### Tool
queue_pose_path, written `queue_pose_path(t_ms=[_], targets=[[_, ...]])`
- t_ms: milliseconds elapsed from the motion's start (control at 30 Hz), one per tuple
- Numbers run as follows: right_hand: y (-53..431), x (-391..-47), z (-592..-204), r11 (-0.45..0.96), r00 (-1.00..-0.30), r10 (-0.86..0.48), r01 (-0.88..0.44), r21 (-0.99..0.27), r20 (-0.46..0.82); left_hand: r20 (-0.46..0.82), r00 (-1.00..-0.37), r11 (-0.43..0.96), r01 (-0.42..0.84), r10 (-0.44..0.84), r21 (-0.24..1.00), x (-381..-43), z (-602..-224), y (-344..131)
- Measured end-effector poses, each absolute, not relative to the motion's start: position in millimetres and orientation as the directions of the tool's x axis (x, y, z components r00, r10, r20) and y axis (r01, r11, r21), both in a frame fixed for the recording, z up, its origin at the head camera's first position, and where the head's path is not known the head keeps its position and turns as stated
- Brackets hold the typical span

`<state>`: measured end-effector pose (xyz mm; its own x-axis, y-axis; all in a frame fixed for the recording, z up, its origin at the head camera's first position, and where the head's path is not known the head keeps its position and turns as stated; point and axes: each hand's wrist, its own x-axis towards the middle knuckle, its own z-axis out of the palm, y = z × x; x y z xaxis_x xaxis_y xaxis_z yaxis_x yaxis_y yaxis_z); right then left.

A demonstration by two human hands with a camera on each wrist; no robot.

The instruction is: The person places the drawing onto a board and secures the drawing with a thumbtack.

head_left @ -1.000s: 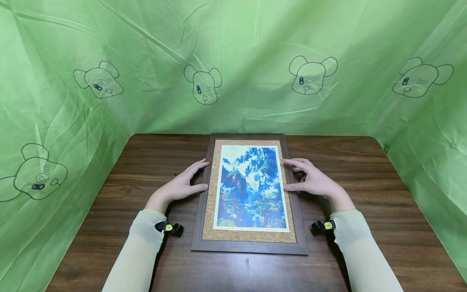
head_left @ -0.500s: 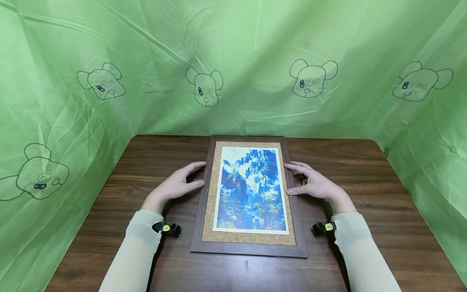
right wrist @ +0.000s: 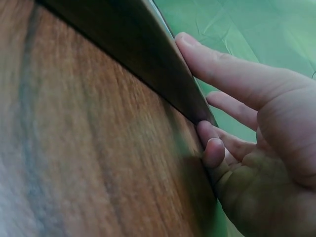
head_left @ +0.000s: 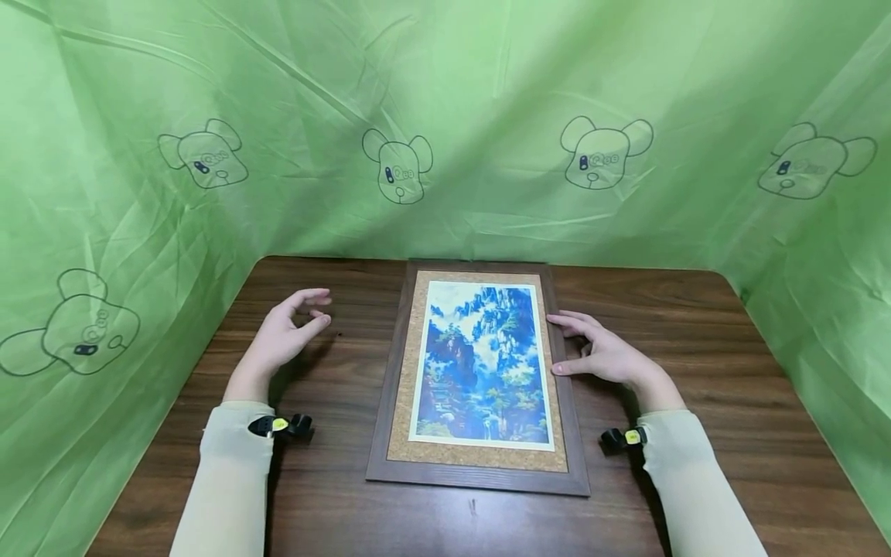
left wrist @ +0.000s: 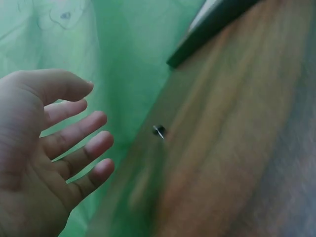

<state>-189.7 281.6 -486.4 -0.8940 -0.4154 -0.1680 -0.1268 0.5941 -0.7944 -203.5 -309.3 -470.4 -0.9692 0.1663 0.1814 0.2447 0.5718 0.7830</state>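
Note:
A brown wooden picture frame point(head_left: 480, 478) lies flat on the table. Inside its border, a sheet of cork surrounds a blue landscape print point(head_left: 483, 371) with a white margin. My right hand point(head_left: 605, 352) rests at the frame's right side, thumb and index fingertip on its border; in the right wrist view the other fingers bend in low against its edge. Away to the left, my left hand point(head_left: 285, 333) is held over the table with loosely bent fingers and nothing in them. Close by is a tiny dark thing with a thin shiny pin point(left wrist: 159, 132).
The dark wood-grain table point(head_left: 334, 503) has rounded far corners. Green cloth point(head_left: 487, 209) with printed bear heads hangs behind it and along both sides. Each wrist wears a small black camera, on the left sleeve point(head_left: 230, 480) and the right sleeve point(head_left: 696, 480).
My left hand has left the frame's left edge and moved left over the table. The right hand stays at the right edge. The view has shifted slightly.

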Motion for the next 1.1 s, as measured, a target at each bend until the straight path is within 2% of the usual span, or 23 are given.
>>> queue_pose_path(t_ms=[100, 333, 533, 1100], targets=[[283, -188, -487, 0.594, -0.894, -0.417, -0.131, -0.794, -0.164, 0.145, -0.977, 0.589, 0.21, 0.157, 0.78, -206, -480, -312], [282, -185, -482, 0.587, -0.892, -0.422, -0.133, -0.798, -0.162, 0.022, -0.988, 0.532, 0.101, 0.152, 0.841, -208, -495, -313], [281, -185, -481, 0.583, -0.892, -0.422, -0.131, -0.802, -0.161, -0.039, -0.988, 0.575, 0.056, 0.152, 0.816, -208, -497, -314], [280, -187, -479, 0.58, -0.887, -0.433, -0.136, -0.803, -0.162, 0.0, -0.985, 0.644, 0.111, 0.171, 0.757, -209, -502, -314]])
